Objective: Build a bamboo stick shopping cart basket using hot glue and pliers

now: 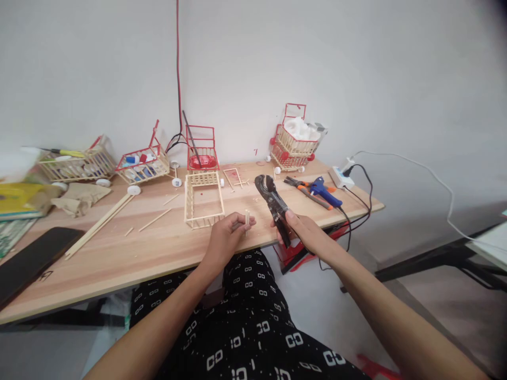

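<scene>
My left hand (229, 235) pinches a few short wooden sticks (247, 217), held upright near the table's front edge. In my right hand (303, 229) is a black-handled cutting tool (273, 203), its curved jaws pointing up and away from me. The tool and the sticks are apart. Just beyond my left hand lies a bare wooden basket frame (205, 224) made of thin sticks. Behind that frame stands a small cart with a red stick handle (200, 127) and a red-stained dish (203, 162) in it.
Orange-handled pliers (312, 195) and a blue glue gun (327, 194) lie to the right, beside a white power strip (341, 178). Small stick carts (144, 171) line the wall side. Long sticks (99, 226) and a black phone-like slab (37, 261) lie left.
</scene>
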Tool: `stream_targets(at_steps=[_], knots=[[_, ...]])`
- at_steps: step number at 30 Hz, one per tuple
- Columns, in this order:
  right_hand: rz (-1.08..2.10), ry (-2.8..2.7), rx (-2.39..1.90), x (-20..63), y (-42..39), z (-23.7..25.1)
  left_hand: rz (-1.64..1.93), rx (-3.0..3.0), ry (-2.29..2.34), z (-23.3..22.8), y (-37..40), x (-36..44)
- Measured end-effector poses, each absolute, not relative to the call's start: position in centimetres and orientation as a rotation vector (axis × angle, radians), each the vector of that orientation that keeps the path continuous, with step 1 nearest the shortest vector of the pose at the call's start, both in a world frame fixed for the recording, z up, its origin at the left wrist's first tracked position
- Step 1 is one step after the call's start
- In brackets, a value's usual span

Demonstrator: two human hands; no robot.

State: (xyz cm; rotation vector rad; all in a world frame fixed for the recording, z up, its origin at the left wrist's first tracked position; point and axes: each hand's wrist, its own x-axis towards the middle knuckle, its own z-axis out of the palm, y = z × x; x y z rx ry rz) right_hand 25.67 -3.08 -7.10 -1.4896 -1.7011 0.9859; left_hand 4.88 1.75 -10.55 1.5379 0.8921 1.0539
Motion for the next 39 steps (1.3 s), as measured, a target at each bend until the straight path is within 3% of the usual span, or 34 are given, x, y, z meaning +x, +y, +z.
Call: stream_targets(at_steps=[18, 26, 29, 32, 39], knots=[[0.931, -1.855, -1.571, 25.8, -3.7, -6.4, 1.035, 1.525, 0.845, -11.3, 2.4, 4.6], [1.115, -1.455, -1.47, 26.2, -2.4, -7.5, 1.021, 1.403, 0.844, -11.3, 2.1, 4.9], [0.894, -1.375, -1.551, 27.9, -0.7, -6.5, 0.978, 1.357, 0.789, -10.6, 1.2, 4.6], [0.416, -1.502, -2.005, 29.9, 2.3, -4.3, 0.951, 1.334, 0.777, -10.1, 0.4, 3.7], [0.106, -1.591, -2.297, 29.5, 10.6, -3.7, 0.963, 1.269, 0.812, -10.8, 0.2, 1.5]])
